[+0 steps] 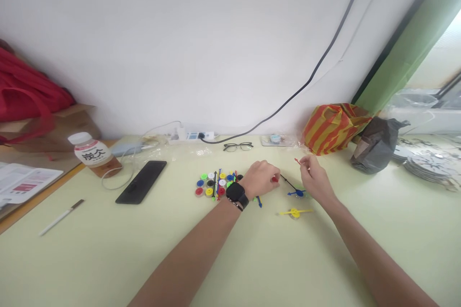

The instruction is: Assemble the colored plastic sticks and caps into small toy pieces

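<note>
My left hand (261,177), with a black watch on its wrist, is closed round a small red disc (275,179). Pinched in the fingers of my right hand (314,175) is a thin red arrow pointer (297,160), its tip poking out to the left. Between the hands lies a black pointer (288,181), partly covered. A blue pointer on its disc (298,193) rests just below my right hand, and nearer to me is a yellow pointer on a disc (295,213). Left of my wrist sit several coloured discs (209,192) in rows, with loose pointers (215,184) beside them.
A black phone (141,182), a drink bottle (94,154) and a pen (61,217) occupy the left side. Glasses (238,146) and a power strip (190,137) lie by the wall. At right are a striped bag (333,127), a grey bag (376,146) and stacked round plates (432,168).
</note>
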Demonstrator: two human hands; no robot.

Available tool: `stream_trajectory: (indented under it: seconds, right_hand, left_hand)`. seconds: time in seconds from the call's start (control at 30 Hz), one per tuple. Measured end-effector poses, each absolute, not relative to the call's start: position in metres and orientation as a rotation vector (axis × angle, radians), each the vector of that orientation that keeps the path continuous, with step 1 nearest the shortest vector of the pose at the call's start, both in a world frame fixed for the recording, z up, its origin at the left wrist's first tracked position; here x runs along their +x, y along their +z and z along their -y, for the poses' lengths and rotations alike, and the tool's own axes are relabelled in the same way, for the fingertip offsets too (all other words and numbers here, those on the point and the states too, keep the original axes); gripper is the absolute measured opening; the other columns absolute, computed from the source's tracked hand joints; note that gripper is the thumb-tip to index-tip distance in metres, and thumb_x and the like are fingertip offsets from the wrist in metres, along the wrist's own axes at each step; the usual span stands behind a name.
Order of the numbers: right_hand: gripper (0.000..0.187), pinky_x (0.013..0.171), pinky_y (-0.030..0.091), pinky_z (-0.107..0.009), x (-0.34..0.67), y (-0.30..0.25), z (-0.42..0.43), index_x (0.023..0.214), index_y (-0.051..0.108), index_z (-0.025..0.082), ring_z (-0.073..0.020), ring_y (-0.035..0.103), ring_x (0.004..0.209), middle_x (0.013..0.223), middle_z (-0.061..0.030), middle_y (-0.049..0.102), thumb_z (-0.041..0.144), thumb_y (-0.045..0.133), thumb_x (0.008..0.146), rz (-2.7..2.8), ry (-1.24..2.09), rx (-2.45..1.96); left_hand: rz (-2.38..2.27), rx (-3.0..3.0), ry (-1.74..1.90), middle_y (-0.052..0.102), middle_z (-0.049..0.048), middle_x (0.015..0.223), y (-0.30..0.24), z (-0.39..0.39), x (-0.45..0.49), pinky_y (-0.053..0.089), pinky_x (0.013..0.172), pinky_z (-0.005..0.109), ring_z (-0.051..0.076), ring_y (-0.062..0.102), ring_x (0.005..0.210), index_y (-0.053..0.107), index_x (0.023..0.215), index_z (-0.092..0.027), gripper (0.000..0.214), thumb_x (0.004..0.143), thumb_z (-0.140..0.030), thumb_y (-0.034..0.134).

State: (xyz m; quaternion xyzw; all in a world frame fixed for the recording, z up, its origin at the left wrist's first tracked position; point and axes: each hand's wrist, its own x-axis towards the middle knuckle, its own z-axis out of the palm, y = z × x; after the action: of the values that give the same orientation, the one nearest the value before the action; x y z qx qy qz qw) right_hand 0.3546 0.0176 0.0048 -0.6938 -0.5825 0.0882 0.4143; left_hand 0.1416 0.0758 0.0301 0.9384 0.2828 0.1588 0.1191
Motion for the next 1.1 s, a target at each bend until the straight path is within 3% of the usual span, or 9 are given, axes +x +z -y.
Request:
stream_trajectory:
  seconds: [0.2, 0.33, 0.5, 0.67, 0.83, 0.93, 1.03, 1.1]
  right_hand:
    - [0.027, 0.062, 0.044, -0.032, 0.346, 0.001, -0.017, 0.105, 0.056, 0.025, -0.0212, 0.06, 0.066, 0.085, -0.005, 0.069, 0.05, 0.046, 0.097, 1.744, 0.239, -1.712]
    - [0.021, 0.069, 0.045, -0.033, 0.368, 0.012, -0.016, 0.095, 0.061, 0.025, -0.0223, 0.063, 0.079, 0.094, -0.0067, 0.071, 0.038, 0.044, 0.096, 1.831, 0.069, -1.741]
    - [0.011, 0.067, 0.043, -0.031, 0.401, 0.018, -0.017, 0.084, 0.063, 0.024, -0.02, 0.062, 0.072, 0.084, -0.0038, 0.071, 0.028, 0.053, 0.084, 1.971, 0.134, -1.868]
    - [0.015, 0.058, 0.038, -0.03, 0.418, 0.017, -0.01, 0.076, 0.062, 0.023, -0.0216, 0.062, 0.069, 0.078, -0.0049, 0.07, 0.038, 0.063, 0.08, 1.873, 0.137, -2.144]
    - [0.016, 0.056, 0.041, -0.029, 0.428, 0.019, -0.005, 0.07, 0.06, 0.023, -0.0189, 0.059, 0.062, 0.07, -0.0023, 0.067, 0.036, 0.061, 0.08, 2.015, 0.535, -1.971]
    - [0.018, 0.057, 0.042, -0.031, 0.424, 0.024, -0.006, 0.07, 0.059, 0.023, -0.0193, 0.058, 0.061, 0.068, -0.0029, 0.066, 0.037, 0.06, 0.082, 1.912, 0.462, -1.93]
    - [0.024, 0.063, 0.046, -0.034, 0.404, 0.035, -0.007, 0.082, 0.062, 0.023, -0.022, 0.06, 0.07, 0.078, -0.0062, 0.069, 0.047, 0.063, 0.085, 1.691, 0.427, -1.75]
    - [0.031, 0.066, 0.048, -0.034, 0.382, 0.044, -0.006, 0.092, 0.061, 0.023, -0.0222, 0.061, 0.075, 0.085, -0.008, 0.07, 0.054, 0.063, 0.089, 1.574, 0.676, -1.496]
  left_hand:
    - [-0.882, 2.674, 0.448, 0.073, 0.0031, 0.092, 0.035, -0.078, 0.135, 0.047, 0.082, 0.032, 0.022, 0.066, 0.092, 0.071, 0.088, -0.022, 0.006, 0.089, -0.024, 0.066]
    - [-0.884, 2.636, 0.449, 0.074, 0.0038, 0.098, 0.038, -0.08, 0.132, 0.048, 0.084, 0.032, 0.023, 0.066, 0.095, 0.073, 0.091, -0.023, 0.007, 0.089, -0.027, 0.067]
    - [-0.876, 2.59, 0.442, 0.075, 0.0045, 0.101, 0.04, -0.086, 0.129, 0.049, 0.081, 0.031, 0.023, 0.067, 0.096, 0.077, 0.093, -0.023, 0.011, 0.088, -0.027, 0.069]
    - [-0.854, 2.6, 0.432, 0.075, 0.0048, 0.098, 0.038, -0.087, 0.129, 0.05, 0.08, 0.031, 0.023, 0.068, 0.094, 0.078, 0.089, -0.023, 0.01, 0.086, -0.024, 0.068]
    - [-0.87, 2.562, 0.485, 0.076, 0.0058, 0.099, 0.045, -0.089, 0.123, 0.05, 0.076, 0.03, 0.023, 0.068, 0.093, 0.077, 0.091, -0.022, 0.013, 0.088, -0.03, 0.067]
    - [-0.852, 2.487, 0.546, 0.076, 0.0061, 0.097, 0.055, -0.093, 0.117, 0.051, 0.075, 0.029, 0.021, 0.069, 0.09, 0.076, 0.091, -0.02, 0.016, 0.091, -0.03, 0.064]
    - [-0.772, 2.378, 0.639, 0.077, 0.0059, 0.097, 0.064, -0.093, 0.116, 0.053, 0.077, 0.028, 0.019, 0.07, 0.087, 0.076, 0.094, -0.019, 0.017, 0.092, -0.031, 0.064]
    - [-0.68, 2.283, 0.731, 0.077, 0.0058, 0.103, 0.068, -0.089, 0.119, 0.054, 0.08, 0.028, 0.019, 0.07, 0.089, 0.075, 0.1, -0.019, 0.021, 0.091, -0.035, 0.068]
